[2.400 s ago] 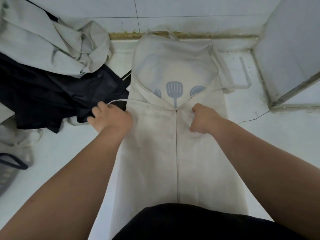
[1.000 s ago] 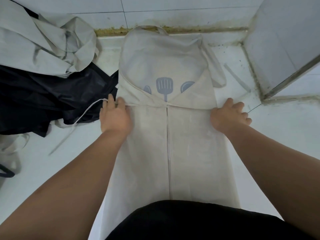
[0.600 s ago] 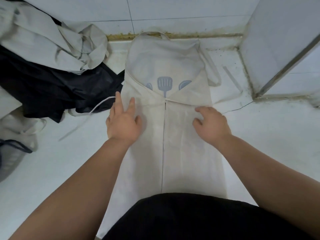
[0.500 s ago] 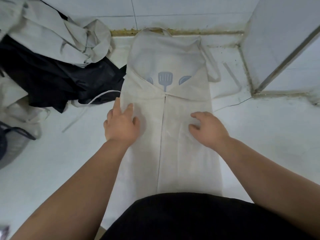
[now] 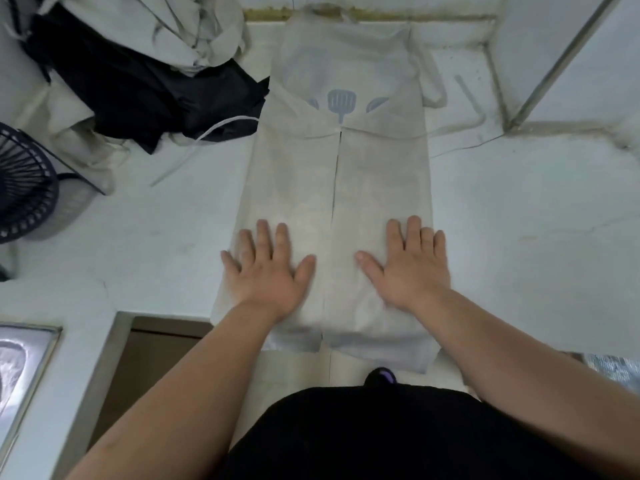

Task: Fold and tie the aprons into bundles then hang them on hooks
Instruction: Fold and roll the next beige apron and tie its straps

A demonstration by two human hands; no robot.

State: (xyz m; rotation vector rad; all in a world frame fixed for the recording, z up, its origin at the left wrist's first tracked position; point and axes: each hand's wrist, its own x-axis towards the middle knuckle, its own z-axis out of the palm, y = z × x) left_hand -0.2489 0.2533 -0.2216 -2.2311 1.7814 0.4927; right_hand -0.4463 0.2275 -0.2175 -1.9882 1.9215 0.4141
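Apron: sides folded in, not bundled yet.
Desk point(image 5: 519, 220) carries a heap point(image 5: 138, 74) of other aprons far left, unfolded; apron point(image 5: 339, 174) lies flat mid-desk, both sides folded to centre, hem over the near edge. L hand point(image 5: 268, 268) & R hand point(image 5: 408, 268) lie flat, fingers spread, pressing it. Left to do: fold up, tie w/ strings point(image 5: 225, 123), hang; no hooks in view.

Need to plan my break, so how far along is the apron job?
Early. Done: the apron's sides are folded in and meet along a centre line. In hand: the left hand and right hand press flat on its lower part. Left: folding it shorter, tying, hanging, then the cloth pile at upper left. No bundle or hook shows.
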